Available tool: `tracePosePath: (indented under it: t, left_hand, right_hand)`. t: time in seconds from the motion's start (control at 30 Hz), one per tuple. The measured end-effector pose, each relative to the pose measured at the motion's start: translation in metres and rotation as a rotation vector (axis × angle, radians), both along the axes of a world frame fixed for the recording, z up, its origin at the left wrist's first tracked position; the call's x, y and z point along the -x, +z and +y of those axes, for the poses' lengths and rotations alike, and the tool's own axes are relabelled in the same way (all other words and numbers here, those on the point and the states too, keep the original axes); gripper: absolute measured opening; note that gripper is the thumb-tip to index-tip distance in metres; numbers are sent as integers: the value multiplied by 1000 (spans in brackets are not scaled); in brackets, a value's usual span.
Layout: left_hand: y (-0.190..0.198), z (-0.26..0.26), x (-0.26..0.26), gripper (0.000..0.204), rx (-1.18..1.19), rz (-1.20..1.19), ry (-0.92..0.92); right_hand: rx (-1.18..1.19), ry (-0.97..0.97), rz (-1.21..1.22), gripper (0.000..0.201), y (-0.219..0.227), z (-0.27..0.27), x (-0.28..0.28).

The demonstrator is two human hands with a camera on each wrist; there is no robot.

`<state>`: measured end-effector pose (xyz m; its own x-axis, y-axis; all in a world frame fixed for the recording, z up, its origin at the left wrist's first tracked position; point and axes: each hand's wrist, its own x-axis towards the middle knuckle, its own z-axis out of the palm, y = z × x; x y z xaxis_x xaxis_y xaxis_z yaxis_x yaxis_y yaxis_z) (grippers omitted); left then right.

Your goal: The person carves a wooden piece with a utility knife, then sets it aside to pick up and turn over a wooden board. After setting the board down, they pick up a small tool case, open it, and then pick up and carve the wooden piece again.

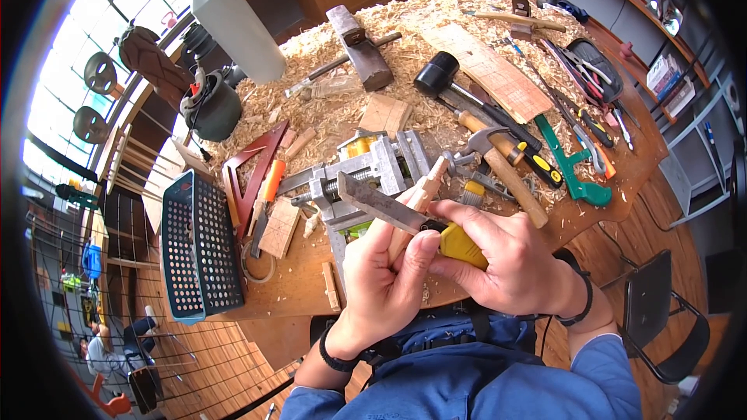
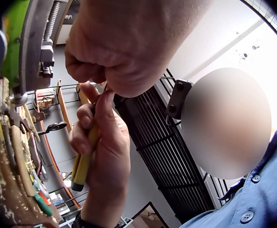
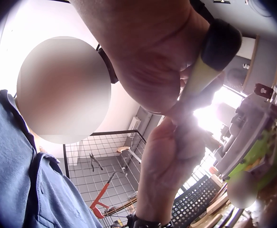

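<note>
In the head view the left hand grips a pointed, carved wooden stick, its tip pointing up and away. The right hand holds a knife by its yellow and black handle; the broad metal blade lies across the stick, pointing to the upper left. The left thumb touches the knife near the base of its blade. In the left wrist view the right hand is curled round the yellow handle. The right wrist view shows the handle in the right hand; the stick is hidden there.
A metal vise stands just beyond the hands. Hammers, a green-handled saw and a black mallet lie to the right. On the left are a perforated basket and a red triangle. Wood shavings cover much of the bench.
</note>
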<state>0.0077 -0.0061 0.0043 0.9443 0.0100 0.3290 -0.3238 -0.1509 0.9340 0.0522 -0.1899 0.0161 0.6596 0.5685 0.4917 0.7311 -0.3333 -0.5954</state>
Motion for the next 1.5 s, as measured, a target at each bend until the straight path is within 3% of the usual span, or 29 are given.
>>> tracePosePath:
  t: [0.27,0.43,0.77,0.83,1.03,1.23,1.33,1.5]
  left_hand:
    - [3,1,4,37,-91,51,45]
    - [-1,0,-1,35,-105,-74,62]
    - [0,-1,-1,32,-158,-65,109]
    - [-3,-3,-3,22,-106,-89,143]
    - [-2,5,0,31,-225,-81,132]
    - [-4,1,-3,40,-97,-82,58]
    - [-16,4,-10,43,-132,-188,10]
    - [-1,3,-4,41,-193,-122,29]
  right_hand:
    - [-5,-16,4,59,-2,1,0]
    - [-12,-1,9,59,-2,1,-1]
    - [2,-20,0,60,-2,0,0]
    - [5,-23,6,59,-3,0,0]
    - [-9,-26,14,57,1,3,1]
    - [-18,-5,44,57,-1,2,0]
    - [-16,13,57,58,-1,1,-1]
    - [-5,12,75,58,0,0,-1]
